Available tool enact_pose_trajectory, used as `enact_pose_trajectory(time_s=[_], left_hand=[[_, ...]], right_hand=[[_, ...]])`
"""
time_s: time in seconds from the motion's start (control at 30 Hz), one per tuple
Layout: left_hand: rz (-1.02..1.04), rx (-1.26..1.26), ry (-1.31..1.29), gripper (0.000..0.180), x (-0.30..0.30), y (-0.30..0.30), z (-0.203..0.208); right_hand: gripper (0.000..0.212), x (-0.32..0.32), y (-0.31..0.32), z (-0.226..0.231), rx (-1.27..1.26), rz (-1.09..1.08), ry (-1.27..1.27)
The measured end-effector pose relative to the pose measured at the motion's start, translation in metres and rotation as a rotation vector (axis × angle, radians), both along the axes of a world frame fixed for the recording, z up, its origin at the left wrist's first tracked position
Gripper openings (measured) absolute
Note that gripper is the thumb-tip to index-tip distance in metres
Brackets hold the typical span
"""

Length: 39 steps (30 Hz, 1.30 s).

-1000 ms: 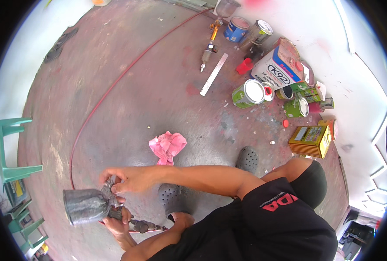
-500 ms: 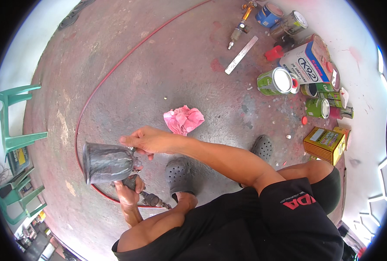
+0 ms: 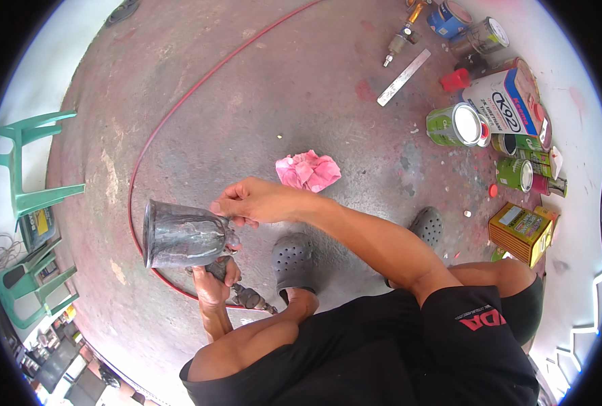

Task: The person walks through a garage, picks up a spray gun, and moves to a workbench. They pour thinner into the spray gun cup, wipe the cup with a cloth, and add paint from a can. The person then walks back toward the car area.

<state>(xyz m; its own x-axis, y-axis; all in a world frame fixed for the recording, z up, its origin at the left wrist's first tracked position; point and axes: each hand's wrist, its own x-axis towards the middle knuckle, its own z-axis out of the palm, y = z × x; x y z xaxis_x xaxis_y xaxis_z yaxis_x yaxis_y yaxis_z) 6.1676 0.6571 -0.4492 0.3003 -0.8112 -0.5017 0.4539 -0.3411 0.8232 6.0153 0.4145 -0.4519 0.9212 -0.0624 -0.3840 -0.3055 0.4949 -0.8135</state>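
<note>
A spray gun lies tilted on its side in front of me, its big grey cup (image 3: pixel 184 235) smeared with dark and pale paint and its mouth toward the left. My left hand (image 3: pixel 211 283) wraps round the gun's handle below the cup. A metal fitting (image 3: pixel 252 298) sticks out from the handle's lower end. My right hand (image 3: pixel 255 201) is at the narrow end of the cup, thumb and fingertips pinched together near the gun's body. What the fingertips hold, if anything, is hidden. A crumpled pink cloth (image 3: pixel 307 170) lies on the floor just beyond my right hand.
A red air hose (image 3: pixel 153 139) curves over the stained floor. Paint cans (image 3: pixel 454 124), a large thinner tin (image 3: pixel 500 101), a yellow tin (image 3: pixel 521 227), a flat stick (image 3: pixel 404 78) and an air regulator (image 3: pixel 402 39) stand or lie at right. Green plastic chairs (image 3: pixel 40 199) line the left.
The floor things have shifted right in the picture as the view turned. Both hands and the spray gun sit slightly higher and farther right; the left hand keeps its grip.
</note>
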Motion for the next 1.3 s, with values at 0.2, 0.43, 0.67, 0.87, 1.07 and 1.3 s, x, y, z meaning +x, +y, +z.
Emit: enact_pose_trajectory(time_s=[0.2,0.43,0.67,0.87,1.07,1.3], left_hand=[[-0.024,-0.063,0.060,0.094,0.013,0.000,0.008],[0.033,-0.200,0.250,0.086,0.043,0.020,-0.006],[0.002,-0.387,0.394,0.094,0.064,0.036,-0.018],[0.057,-0.314,0.326,0.090,0.060,0.025,-0.011],[0.153,-0.085,0.118,0.082,0.045,0.002,-0.017],[0.109,0.021,0.079,0.085,0.032,-0.015,-0.016]], right_hand=[[0.028,-0.020,-0.015,-0.036,-0.511,-0.347,-0.001],[0.032,-0.074,-0.037,-0.117,-1.241,-0.448,0.572],[0.034,-0.079,0.003,-0.093,-1.582,-0.468,0.254],[0.029,-0.082,0.037,-0.125,-1.370,-0.489,0.292],[0.041,-0.032,0.022,-0.048,-0.440,-0.854,0.307],[0.081,-0.041,-0.012,-0.015,0.660,-0.962,-0.114]])
